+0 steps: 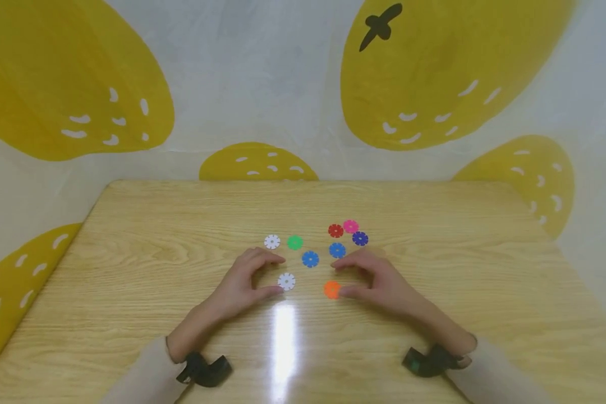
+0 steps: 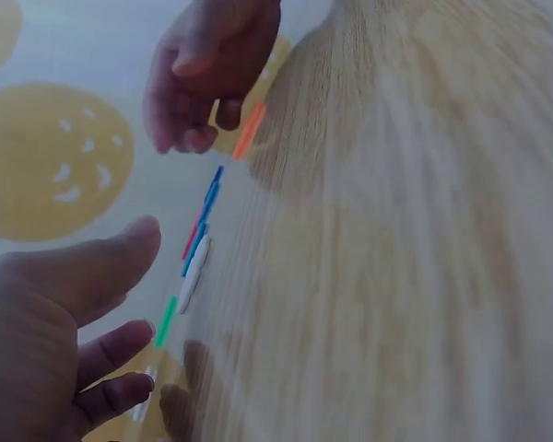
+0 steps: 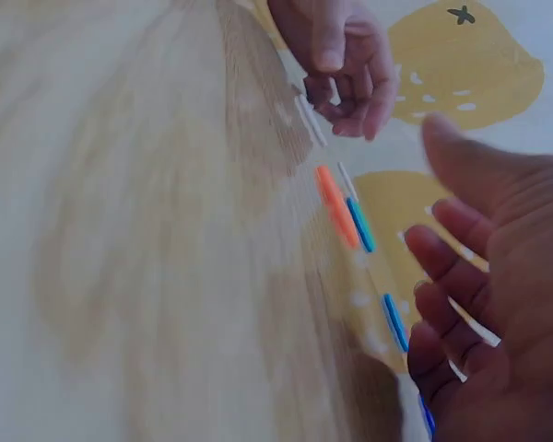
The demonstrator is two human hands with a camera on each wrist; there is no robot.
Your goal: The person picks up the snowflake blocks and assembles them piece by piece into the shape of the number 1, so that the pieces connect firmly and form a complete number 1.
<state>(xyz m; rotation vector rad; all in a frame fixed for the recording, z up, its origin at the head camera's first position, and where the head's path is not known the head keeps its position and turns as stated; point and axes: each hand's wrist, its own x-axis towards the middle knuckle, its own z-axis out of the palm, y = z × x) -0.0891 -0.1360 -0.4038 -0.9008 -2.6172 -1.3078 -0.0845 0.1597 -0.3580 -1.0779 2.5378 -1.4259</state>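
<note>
Notched plastic snowflake discs lie flat on the wooden table. My left hand (image 1: 247,280) curves loosely round the left of a white disc (image 1: 286,281), its thumb tip right at the rim, and holds nothing. Beyond its fingers lie another white disc (image 1: 272,242) and a green disc (image 1: 295,242). My right hand (image 1: 376,278) is likewise loosely bent, thumb tip at the edge of an orange disc (image 1: 331,289). Its fingertips are close to a blue disc (image 1: 337,250); a second blue disc (image 1: 310,258) lies between the hands. In the right wrist view, the right hand's fingers (image 3: 442,267) have nothing between them.
Farther back on the right are a red disc (image 1: 335,230), a pink disc (image 1: 350,226) and a dark blue disc (image 1: 360,238). The wooden table (image 1: 146,241) meets a wall with yellow painted shapes. Each wrist wears a black camera strap.
</note>
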